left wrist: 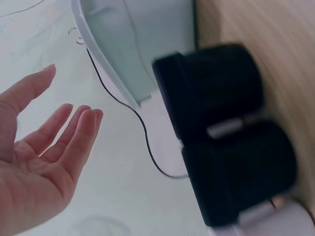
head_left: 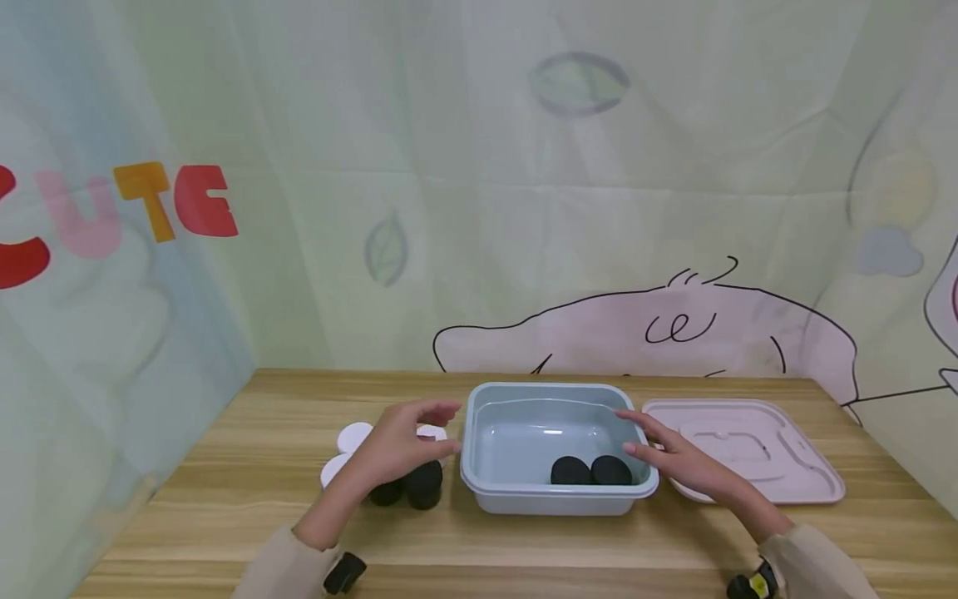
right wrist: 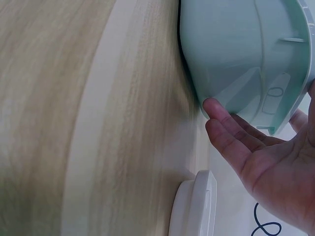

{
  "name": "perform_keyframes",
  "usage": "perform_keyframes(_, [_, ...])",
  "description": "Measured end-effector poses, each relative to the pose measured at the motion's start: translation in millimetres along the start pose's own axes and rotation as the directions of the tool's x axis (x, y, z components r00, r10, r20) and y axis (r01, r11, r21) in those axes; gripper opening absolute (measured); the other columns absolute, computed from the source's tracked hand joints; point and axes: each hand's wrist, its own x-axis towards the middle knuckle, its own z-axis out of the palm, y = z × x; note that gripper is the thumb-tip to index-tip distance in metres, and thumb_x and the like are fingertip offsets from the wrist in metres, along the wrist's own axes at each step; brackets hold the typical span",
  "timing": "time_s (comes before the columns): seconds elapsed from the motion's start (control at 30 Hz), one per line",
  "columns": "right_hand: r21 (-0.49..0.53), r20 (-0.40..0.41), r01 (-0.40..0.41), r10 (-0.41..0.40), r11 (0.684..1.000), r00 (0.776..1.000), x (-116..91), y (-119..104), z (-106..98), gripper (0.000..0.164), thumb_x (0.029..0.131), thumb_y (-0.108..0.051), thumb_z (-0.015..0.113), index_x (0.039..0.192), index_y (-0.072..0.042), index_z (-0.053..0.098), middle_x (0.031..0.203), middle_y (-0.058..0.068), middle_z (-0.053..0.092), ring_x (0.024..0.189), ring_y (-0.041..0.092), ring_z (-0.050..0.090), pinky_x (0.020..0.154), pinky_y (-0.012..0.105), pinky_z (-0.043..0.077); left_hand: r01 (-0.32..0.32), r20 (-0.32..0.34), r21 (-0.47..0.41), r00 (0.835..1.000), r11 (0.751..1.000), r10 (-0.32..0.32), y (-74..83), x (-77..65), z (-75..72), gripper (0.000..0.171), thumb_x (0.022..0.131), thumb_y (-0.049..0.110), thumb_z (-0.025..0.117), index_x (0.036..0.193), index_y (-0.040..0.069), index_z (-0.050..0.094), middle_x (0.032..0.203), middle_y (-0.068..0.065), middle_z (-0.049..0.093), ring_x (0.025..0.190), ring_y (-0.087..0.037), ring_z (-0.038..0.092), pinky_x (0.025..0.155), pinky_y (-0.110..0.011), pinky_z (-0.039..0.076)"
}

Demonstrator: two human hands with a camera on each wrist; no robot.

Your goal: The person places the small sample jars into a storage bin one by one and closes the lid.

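My left fingers (head_left: pixel 437 410), parted and empty, and my right fingers (head_left: pixel 649 426), extended and gripping nothing, flank the pale-blue rectangular plastic tub (head_left: pixel 554 504) at nine and three o'clock, so I'd steady it evenly, lest the two black round pieces (head_left: pixel 571 472) inside at five o'clock slide.

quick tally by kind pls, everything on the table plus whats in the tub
Pale blue tub: 1
Pale pink lid: 1
Black round items: 4 (2 in the tub)
White round items: 3
Total visible: 9; the left hand may hide more.
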Motion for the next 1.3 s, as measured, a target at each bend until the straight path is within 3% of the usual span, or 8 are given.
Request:
perform_keyframes(0.2, [0.0,0.0,-0.016,0.016,1.0,1.0,-0.8,-0.6,0.4,0.056,0.093,-0.037,0.047,0.142,-0.015,0.029,0.148,0.025,0.008,0.129,0.053,0.014,0.094,0.067,0.024,0.08,-0.084,0.025,0.993,0.996,-0.078,-8.4,-15.6,-15.0,0.044,0.074,0.012,0.074,0.114,0.001,0.06,0.109,-0.013,0.063,0.1,-0.027,0.058,0.08,-0.033,0.051])
perform_keyframes(0.53, [0.001,-0.003,-0.028,0.028,1.0,1.0,-1.1,-2.1,0.0,0.057,0.093,-0.037,0.047,0.142,-0.015,0.028,0.149,0.025,0.006,0.129,0.052,0.013,0.094,0.067,0.022,0.111,-0.175,0.045,0.979,0.993,-0.102,-28.4,-36.1,-35.8,0.045,0.073,0.008,0.074,0.114,-0.003,0.059,0.109,-0.021,0.061,0.099,-0.031,0.058,0.077,-0.03,0.051])
perform_keyframes(0.83, [0.005,0.005,-0.013,0.013,1.0,1.0,0.8,1.3,-0.4,0.056,0.093,-0.036,0.047,0.142,-0.015,0.028,0.149,0.024,0.008,0.13,0.051,0.013,0.094,0.067,0.023,0.2,-0.201,0.093,0.963,0.975,-0.178,-48.2,-52.8,-50.4,0.05,0.074,0.014,0.075,0.117,-0.003,0.057,0.113,-0.021,0.059,0.105,-0.032,0.055,0.081,-0.035,0.05])
perform_keyframes(1.0, [0.01,0.009,-0.01,0.009,1.0,1.0,1.0,1.5,-0.7,0.056,0.093,-0.036,0.047,0.142,-0.015,0.028,0.149,0.024,0.008,0.13,0.051,0.014,0.094,0.067,0.022,0.218,-0.201,0.149,0.962,0.965,-0.186,-55.1,-60.8,-56.0,0.051,0.071,0.013,0.076,0.115,-0.005,0.057,0.113,-0.021,0.059,0.104,-0.034,0.054,0.079,-0.036,0.051])
perform_keyframes(1.3, [0.01,0.007,-0.02,0.02,1.0,1.0,1.3,1.4,-0.3,0.057,0.093,-0.037,0.047,0.142,-0.016,0.028,0.149,0.024,0.008,0.13,0.052,0.015,0.094,0.067,0.022,0.264,-0.186,0.283,0.958,0.922,-0.217,-67.0,-65.0,-60.3,0.052,0.066,0.016,0.08,0.109,-0.006,0.06,0.103,-0.02,0.062,0.095,-0.035,0.059,0.077,-0.044,0.048])
